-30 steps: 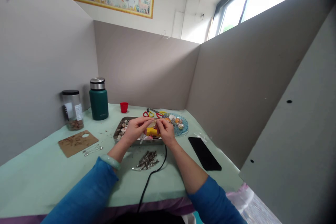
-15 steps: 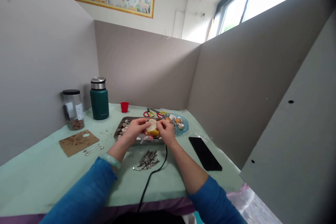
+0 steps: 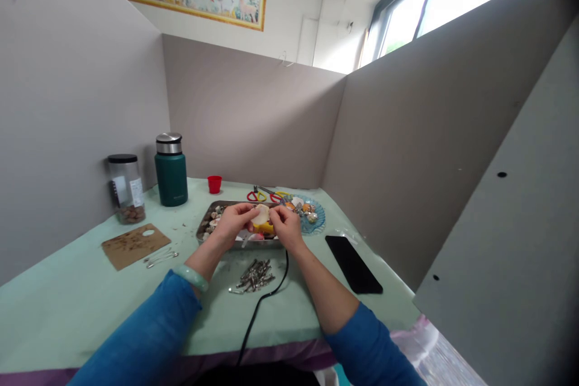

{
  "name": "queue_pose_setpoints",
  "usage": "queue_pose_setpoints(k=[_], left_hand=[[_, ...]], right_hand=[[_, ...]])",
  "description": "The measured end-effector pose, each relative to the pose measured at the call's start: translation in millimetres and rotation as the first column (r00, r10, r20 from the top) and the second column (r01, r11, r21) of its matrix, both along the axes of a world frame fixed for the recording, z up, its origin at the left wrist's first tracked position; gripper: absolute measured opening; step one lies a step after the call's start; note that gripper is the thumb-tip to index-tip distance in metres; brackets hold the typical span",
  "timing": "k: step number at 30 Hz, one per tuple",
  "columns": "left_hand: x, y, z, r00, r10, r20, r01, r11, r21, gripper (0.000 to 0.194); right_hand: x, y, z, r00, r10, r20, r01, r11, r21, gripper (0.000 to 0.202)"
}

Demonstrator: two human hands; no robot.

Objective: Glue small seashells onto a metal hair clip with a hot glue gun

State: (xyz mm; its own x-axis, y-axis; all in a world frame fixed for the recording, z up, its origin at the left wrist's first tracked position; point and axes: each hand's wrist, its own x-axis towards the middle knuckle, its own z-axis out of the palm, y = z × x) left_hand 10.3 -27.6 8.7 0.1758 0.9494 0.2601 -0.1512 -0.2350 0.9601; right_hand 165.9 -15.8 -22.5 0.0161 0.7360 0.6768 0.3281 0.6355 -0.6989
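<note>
Over a metal tray (image 3: pixel 202 237), my left hand (image 3: pixel 236 221) pinches a thin, rounded cream-coloured piece (image 3: pixel 261 215) between thumb and fingers. At that piece's right edge, the fingertips of my right hand (image 3: pixel 286 227) are pressed together. Whether they grip the piece itself or something small on it, I cannot make out. Below the hands, a yellow tool (image 3: pixel 265 228) lies in the tray, partly hidden, and a black cord (image 3: pixel 265 296) runs from that area to the table's front edge. Nearer to me lies a pile of small metal clips (image 3: pixel 255 276).
Behind the right hand stands a blue glass plate (image 3: pixel 318 217) of small decorations, with scissors (image 3: pixel 257 195) beyond. A black phone-like slab (image 3: pixel 353 264) lies right. On the left are a green flask (image 3: pixel 170 172), a jar (image 3: pixel 127 190), a red cup (image 3: pixel 215 184), cardboard (image 3: pixel 136 245) and safety pins (image 3: pixel 161 257).
The cream piece has tilted very slightly between my fingers. Both hands keep nearly the same place above the tray.
</note>
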Motion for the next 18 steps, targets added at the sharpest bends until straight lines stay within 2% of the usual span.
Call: queue_pose_setpoints(k=[9,14,18], left_hand=[[1.2,0.1,0.7,0.996,0.092,0.004,-0.092,0.993,0.077,0.035],[1.5,-0.5,0.2,0.996,0.09,0.001,-0.09,0.991,0.098,0.036],[2.9,-1.7,-0.1,0.999,0.036,0.013,-0.037,0.996,0.087,0.038]], right_hand=[[-0.2,-7.1,5.1,0.999,0.005,0.049,-0.009,0.996,0.085,0.027],[0.0,-8.3,4.8,0.997,-0.029,0.077,0.022,0.995,0.097,0.028],[0.4,-6.8,3.2,0.994,-0.061,0.091,0.052,0.993,0.104,0.028]])
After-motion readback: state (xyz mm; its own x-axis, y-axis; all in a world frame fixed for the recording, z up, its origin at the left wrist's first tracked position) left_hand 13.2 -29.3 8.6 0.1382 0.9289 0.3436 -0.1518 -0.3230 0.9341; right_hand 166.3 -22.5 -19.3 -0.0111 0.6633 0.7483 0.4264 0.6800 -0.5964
